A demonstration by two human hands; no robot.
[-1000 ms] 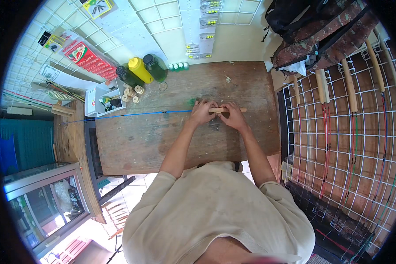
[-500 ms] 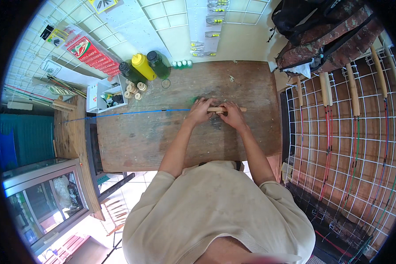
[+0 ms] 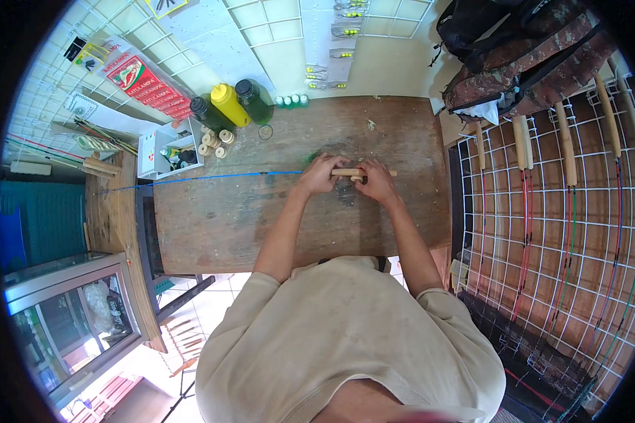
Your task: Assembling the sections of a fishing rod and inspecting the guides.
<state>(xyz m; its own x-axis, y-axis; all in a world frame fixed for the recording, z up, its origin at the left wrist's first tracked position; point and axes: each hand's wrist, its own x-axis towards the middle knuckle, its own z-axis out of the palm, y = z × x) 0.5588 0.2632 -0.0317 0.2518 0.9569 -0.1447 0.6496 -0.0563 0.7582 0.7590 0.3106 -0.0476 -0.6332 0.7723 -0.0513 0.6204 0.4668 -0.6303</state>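
Note:
A thin blue fishing rod (image 3: pixel 219 176) lies crosswise over the wooden table, its tip side toward the left. Its pale wooden handle (image 3: pixel 344 172) is between my two hands. My left hand (image 3: pixel 322 174) is closed around the rod where the blue shaft meets the handle. Further right, my right hand (image 3: pixel 378 183) grips the handle, whose butt end sticks out past the fingers. Just below the handle, by my right fingertips, a small pale wooden piece (image 3: pixel 358 179) shows; its shape is partly hidden.
Wooden spools (image 3: pixel 215 143) cluster at the back left beside a white box (image 3: pixel 169 158), two dark bottles and a yellow squeeze bottle (image 3: pixel 229 106). Small white-capped jars (image 3: pixel 292 101) stand at the table's back edge. Several rods hang on the white grid (image 3: pixel 543 225) at right.
The handle and both hands have shifted very slightly, with the right fingers moving a little along the handle. Everything else stays in place.

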